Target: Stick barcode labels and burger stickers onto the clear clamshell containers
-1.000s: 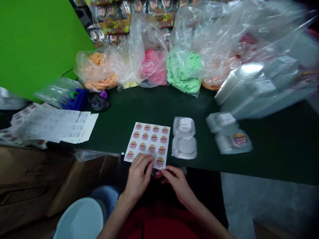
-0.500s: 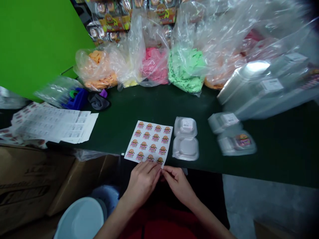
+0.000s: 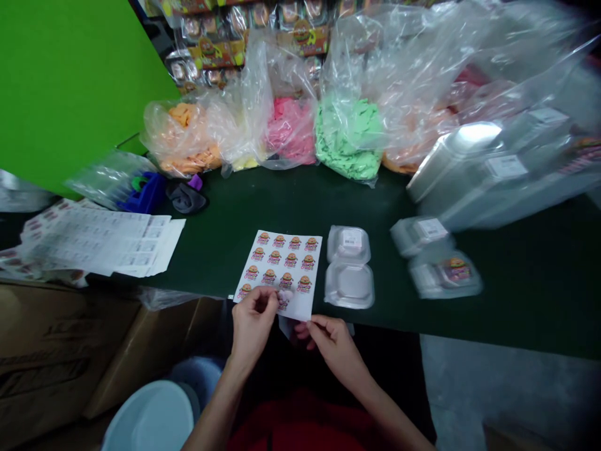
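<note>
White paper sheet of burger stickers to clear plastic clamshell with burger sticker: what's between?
Beside the sheet, another open clear plastic clamshell with a white printed label; bare dark-green tabletop shows on either side, in the head view.

A white sticker sheet (image 3: 283,267), nearly square and slightly turned, is laid flat at the near edge of the dark table (image 3: 282,200). Three full rows of four burger stickers (image 3: 291,260) are displayed; the near row is partly hidden, its right end bare. Above that row a pale, blurred single sticker (image 3: 285,299) is pinched at its left side.
</note>
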Demonstrator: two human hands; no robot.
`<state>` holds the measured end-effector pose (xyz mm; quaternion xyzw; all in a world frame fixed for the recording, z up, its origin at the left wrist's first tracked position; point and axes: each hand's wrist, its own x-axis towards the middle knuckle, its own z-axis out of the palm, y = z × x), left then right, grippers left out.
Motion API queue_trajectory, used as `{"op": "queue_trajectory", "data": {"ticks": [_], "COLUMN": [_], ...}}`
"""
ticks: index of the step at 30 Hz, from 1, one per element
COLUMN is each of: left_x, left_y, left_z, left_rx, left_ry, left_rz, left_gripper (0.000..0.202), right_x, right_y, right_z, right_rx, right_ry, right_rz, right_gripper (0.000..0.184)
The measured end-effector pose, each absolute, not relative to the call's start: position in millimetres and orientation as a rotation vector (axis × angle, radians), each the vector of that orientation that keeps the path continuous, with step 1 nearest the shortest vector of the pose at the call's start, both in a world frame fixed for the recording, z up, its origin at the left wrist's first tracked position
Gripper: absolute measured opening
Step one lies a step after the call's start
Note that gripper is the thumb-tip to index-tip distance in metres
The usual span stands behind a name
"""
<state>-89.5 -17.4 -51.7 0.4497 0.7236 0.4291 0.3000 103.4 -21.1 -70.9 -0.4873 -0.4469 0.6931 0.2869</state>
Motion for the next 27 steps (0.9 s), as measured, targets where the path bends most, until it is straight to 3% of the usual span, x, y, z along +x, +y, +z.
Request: {"op": "queue_trajectory", "data": {"ticks": [3, 7, 12, 16, 21, 24, 27], "left_x": [-91, -69, -37, -40, -58, -59, -52], "left_y": [-20, -37, -56, -56, -34, -18, -4], "left_z": [-48, -26, -4, 5, 16, 20, 29], "left_rx": [1.045, 1.627, 2.158, 2.096, 1.813, 1.815, 1.826], "left_ry": [1.962, 2.024, 1.721, 1.530, 1.637, 1.485, 1.430], "left_rz": [1.326, 1.376, 1.273, 1.205, 1.091, 0.984, 1.008], "left_gripper": [0.022, 0.006, 0.025, 0.021, 0.021, 0.009, 0.011], "right_x": [120, 129, 119, 120, 126, 129, 139], "right_y": [-25, -27, -18, -14, -11, -9, -8], "right_z": [-52, -22, -20, -26, -16, -10, -6], "right_rx": [-1.371, -1.296, -1.110, -1.067, -1.045, -1.020, -1.048], "right_ry": [-1.356, -1.239, -0.949, -0.785, -0.879, -0.939, -0.940], "right_rz": [1.680, 1.705, 1.885, 1.918, 1.874, 1.834, 1.813], "right_gripper": [0.033, 0.028, 0.034, 0.029, 0.023, 0.019, 0.027]}}
